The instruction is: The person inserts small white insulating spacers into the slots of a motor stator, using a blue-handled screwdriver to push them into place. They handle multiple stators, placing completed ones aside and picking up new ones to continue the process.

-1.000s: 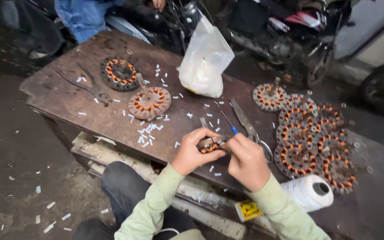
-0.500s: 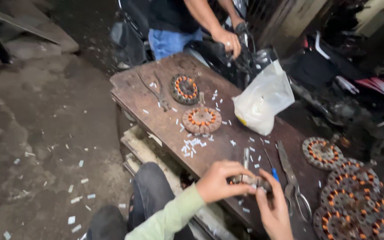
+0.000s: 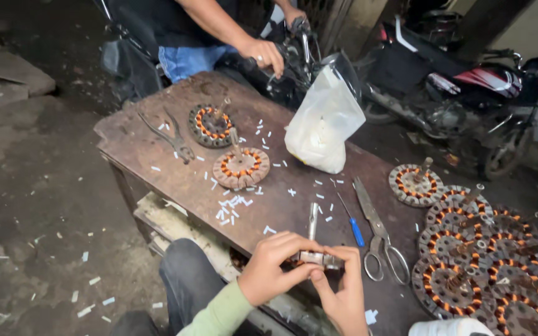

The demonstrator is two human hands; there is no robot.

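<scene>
From my seat I see both hands low at the near edge of the brown worktop [image 3: 175, 180]. My left hand [image 3: 272, 270] is curled round a small metal part [image 3: 316, 257], fingers pinching its left end, and my right hand [image 3: 342, 292] grips the same part from the right and below, thumb and fingers closed on it; what kind of part it is I cannot tell. Just behind it lies a slim metal tool [image 3: 312, 221], and to its right a blue-handled screwdriver [image 3: 351, 223] and a pair of scissors [image 3: 380, 239]. Copper-wound stator rings [image 3: 468, 255] are stacked at the right end of the worktop, and two more [image 3: 240, 167] rest near the far left with pliers [image 3: 169, 135] beside them. A white plastic bag [image 3: 325, 124] stands in the middle, with small white scraps [image 3: 231, 205] scattered around. Beyond the worktop another person's hand [image 3: 263, 55] rests on a motorcycle handlebar [image 3: 297, 31].
</scene>
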